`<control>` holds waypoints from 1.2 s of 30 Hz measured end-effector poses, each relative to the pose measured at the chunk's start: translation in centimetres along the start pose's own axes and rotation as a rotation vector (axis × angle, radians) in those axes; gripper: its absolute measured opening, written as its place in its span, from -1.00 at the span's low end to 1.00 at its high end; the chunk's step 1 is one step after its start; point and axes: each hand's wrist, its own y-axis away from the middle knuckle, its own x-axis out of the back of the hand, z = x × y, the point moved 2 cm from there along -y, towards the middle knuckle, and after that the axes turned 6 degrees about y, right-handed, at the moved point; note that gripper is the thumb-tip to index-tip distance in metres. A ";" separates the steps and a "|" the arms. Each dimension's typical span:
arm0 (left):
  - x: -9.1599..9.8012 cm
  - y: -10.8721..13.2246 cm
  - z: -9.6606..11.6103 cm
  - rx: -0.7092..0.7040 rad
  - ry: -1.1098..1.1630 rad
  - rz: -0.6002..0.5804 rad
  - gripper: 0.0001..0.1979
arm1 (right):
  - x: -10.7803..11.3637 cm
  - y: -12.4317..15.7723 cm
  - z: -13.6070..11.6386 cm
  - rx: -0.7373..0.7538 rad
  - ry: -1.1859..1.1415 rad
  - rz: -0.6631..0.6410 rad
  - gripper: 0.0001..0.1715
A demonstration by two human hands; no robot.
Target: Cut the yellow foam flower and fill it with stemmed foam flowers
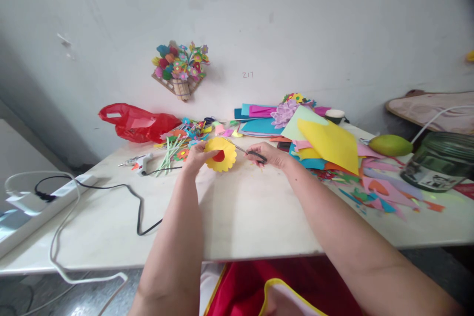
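Looks partway through shaping a yellow, scalloped, foam-like flower [227, 154] with a round red centre [219, 156]: already scalloped around the visible rim; cannot tell how much trimming is left. Pinched at its left edge in the left hand [196, 156], between both hands, above the off-white tabletop [237, 222]. Grasping black-handled metal scissors [256, 156] in the right hand [273, 154], pointing toward the flower's right edge. Farther off: thin pale-green strips [168, 155], then a crumpled red plastic bag [140, 124].
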 end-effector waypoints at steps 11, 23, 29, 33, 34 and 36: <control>0.1 -0.1 0.2 -0.010 -0.006 0.045 -0.56 | 0.0 -0.1 0.2 0.005 -0.017 -0.031 -0.74; 0.2 -0.4 0.1 -0.078 0.036 0.091 -0.56 | 0.0 -0.1 0.2 0.006 -0.033 -0.044 -0.76; 0.4 -0.6 -0.1 -0.103 0.052 0.116 -0.55 | 0.0 -0.1 0.2 -0.015 -0.021 -0.049 -0.69; 0.4 -0.7 -0.1 -0.115 0.047 0.127 -0.56 | 0.0 -0.1 0.2 -0.009 -0.004 -0.058 -0.67; 0.4 -0.7 -0.1 -0.115 0.048 0.125 -0.56 | 0.0 -0.1 0.3 -0.008 -0.005 -0.059 -0.67; 0.4 -0.6 0.0 -0.115 0.055 0.121 -0.57 | 0.0 -0.2 0.4 -0.007 -0.007 -0.061 -0.68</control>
